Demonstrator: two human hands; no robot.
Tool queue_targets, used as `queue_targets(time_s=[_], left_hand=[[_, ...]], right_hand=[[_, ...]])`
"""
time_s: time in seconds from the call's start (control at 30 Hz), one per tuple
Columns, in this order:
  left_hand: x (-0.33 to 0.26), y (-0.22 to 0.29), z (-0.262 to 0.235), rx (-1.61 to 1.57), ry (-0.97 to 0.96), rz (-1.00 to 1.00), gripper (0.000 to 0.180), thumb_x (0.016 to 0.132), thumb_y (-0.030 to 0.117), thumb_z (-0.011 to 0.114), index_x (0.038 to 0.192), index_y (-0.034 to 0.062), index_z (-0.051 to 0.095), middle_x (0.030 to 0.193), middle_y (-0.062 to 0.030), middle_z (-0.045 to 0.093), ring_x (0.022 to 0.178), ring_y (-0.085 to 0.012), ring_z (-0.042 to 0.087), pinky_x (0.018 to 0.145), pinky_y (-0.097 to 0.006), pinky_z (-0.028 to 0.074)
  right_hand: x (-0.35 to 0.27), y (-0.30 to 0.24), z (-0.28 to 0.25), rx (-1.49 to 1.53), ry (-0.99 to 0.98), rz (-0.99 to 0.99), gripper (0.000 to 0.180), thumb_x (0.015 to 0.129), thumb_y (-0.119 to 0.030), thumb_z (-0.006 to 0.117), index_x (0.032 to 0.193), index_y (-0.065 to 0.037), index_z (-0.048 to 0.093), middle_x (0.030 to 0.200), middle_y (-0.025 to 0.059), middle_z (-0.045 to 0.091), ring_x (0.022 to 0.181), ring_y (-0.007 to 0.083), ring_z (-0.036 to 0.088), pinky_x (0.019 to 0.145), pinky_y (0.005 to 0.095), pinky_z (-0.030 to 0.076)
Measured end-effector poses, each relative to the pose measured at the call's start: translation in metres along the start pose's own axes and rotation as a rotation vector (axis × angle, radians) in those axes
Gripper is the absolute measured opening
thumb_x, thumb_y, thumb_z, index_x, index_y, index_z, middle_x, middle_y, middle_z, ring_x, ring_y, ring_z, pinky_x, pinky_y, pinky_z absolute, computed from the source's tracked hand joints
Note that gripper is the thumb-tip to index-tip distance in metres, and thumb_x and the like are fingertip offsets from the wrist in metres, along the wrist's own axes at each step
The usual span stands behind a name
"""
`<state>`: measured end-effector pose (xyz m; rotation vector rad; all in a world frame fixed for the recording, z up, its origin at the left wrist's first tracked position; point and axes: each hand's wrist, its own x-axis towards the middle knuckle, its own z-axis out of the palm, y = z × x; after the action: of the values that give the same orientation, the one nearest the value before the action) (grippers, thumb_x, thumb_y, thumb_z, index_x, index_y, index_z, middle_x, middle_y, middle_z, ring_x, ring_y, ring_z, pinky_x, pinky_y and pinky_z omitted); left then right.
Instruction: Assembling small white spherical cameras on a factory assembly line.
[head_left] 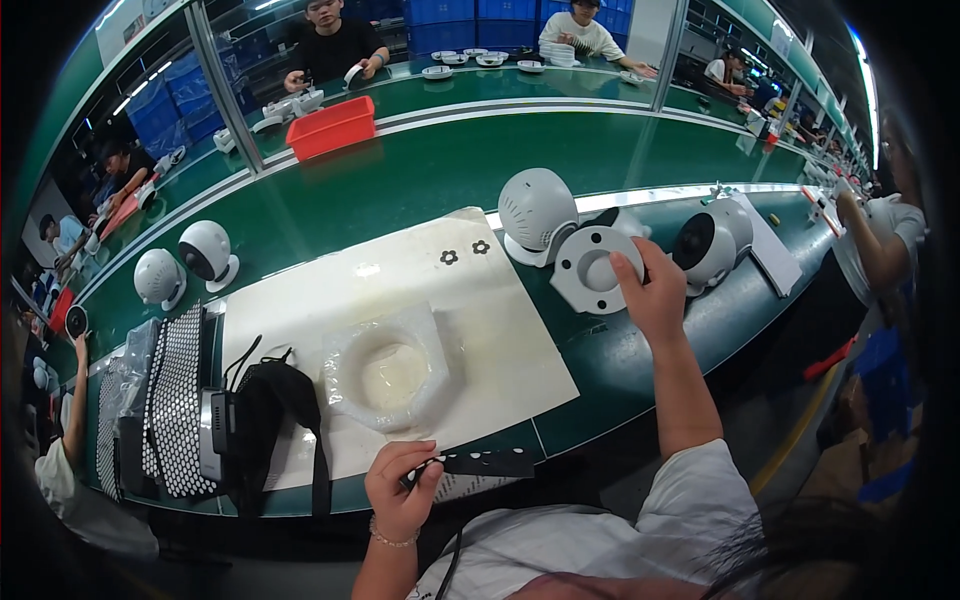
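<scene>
Currently holding white plate (578, 288) in right grip (656, 292). Pinching dotted black strip (485, 463) in left grip (400, 492), at worktop's (575, 422) near edge.

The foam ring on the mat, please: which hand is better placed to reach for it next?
Probably the left hand: it appears nearer the foam ring, though it grips a dotted strip. The right hand holds a white plate farther off.

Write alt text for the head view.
A person's right hand holds a white plate with black spots, the left hand a white-dotted black strip, at a green workbench. A hollowed white block rests on a cream sheet; round white devices stand nearby.
</scene>
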<state>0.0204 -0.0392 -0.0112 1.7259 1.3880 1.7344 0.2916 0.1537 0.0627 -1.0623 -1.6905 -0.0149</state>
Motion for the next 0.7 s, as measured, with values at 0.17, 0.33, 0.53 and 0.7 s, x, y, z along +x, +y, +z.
queue_targets(time_s=[0.17,0.33,0.53,0.7], left_hand=[[0.002,0.000,0.001,-0.010,-0.038,0.027,0.014,0.070,0.004,0.067,0.081,0.0017,0.059,0.084,-0.0118,0.062,0.075,-0.0227,0.059,0.066,-0.028,0.046],[0.002,0.002,0.001,0.002,-0.052,0.037,0.015,0.069,0.005,0.068,0.081,0.0018,0.059,0.084,-0.0115,0.062,0.074,-0.0228,0.059,0.066,-0.029,0.046],[0.001,0.002,0.003,0.009,-0.038,0.033,0.014,0.069,0.005,0.068,0.080,0.0017,0.060,0.084,-0.0112,0.062,0.074,-0.0228,0.059,0.066,-0.028,0.046],[-0.001,-0.001,0.001,0.001,-0.043,0.017,0.015,0.068,0.004,0.068,0.080,0.0014,0.060,0.084,-0.0111,0.063,0.074,-0.0228,0.059,0.066,-0.029,0.046]], right_hand=[[0.007,0.058,0.001,-0.448,0.011,-0.235,0.015,0.070,-0.010,0.063,0.084,-0.004,0.060,0.075,0.0090,0.055,0.075,0.0281,0.052,0.067,0.0370,0.042],[0.012,0.161,0.017,-0.825,-0.168,-0.263,0.008,0.071,-0.011,0.057,0.076,-0.007,0.060,0.080,0.0072,0.052,0.081,0.0253,0.051,0.066,0.0363,0.041],[0.009,0.200,0.029,-1.225,-0.301,0.006,0.017,0.076,-0.016,0.047,0.071,-0.008,0.062,0.081,0.0086,0.060,0.071,0.0275,0.058,0.066,0.0397,0.040],[-0.001,0.092,0.042,-0.654,-0.624,-0.023,0.017,0.074,-0.016,0.047,0.072,-0.009,0.062,0.075,0.0094,0.060,0.076,0.0290,0.057,0.069,0.0428,0.043]])
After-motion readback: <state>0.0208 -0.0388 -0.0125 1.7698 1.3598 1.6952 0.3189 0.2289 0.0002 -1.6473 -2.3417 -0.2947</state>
